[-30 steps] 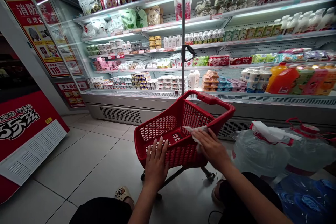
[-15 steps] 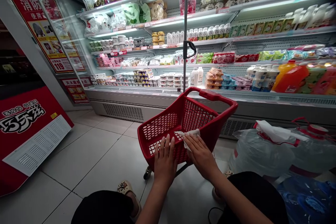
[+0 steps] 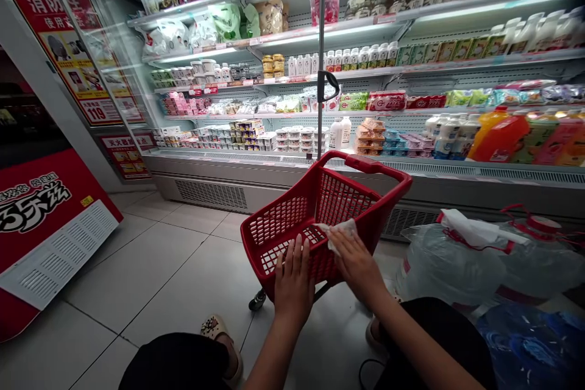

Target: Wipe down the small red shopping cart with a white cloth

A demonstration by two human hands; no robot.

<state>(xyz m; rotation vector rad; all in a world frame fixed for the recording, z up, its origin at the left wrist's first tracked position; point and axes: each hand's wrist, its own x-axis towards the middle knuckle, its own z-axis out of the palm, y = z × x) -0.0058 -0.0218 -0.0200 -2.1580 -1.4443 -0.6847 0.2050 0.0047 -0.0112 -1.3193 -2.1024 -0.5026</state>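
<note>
A red plastic shopping cart (image 3: 292, 217) with lattice sides stands on the floor before me, its basket bare inside. My left hand (image 3: 294, 277) lies flat against the near side, fingers stretched out over the rim. Farther right on that same rim, my right hand (image 3: 356, 259) presses a crumpled white wipe (image 3: 343, 228) to the plastic. Part of the wipe is hidden beneath my fingers. The cart's handle (image 3: 365, 164) rises at the back right, near the fridge.
A lit dairy fridge with a glass door and black handle (image 3: 328, 86) spans the back. Large water jugs (image 3: 452, 265) stand at right, with another white cloth (image 3: 475, 226) on top. A red freezer (image 3: 50, 237) is at left. My shoe (image 3: 214, 328) rests on tiles.
My right hand has slid the wipe slightly right along the cart's rim. My left hand has shifted a little right too. The view has drifted slightly.
</note>
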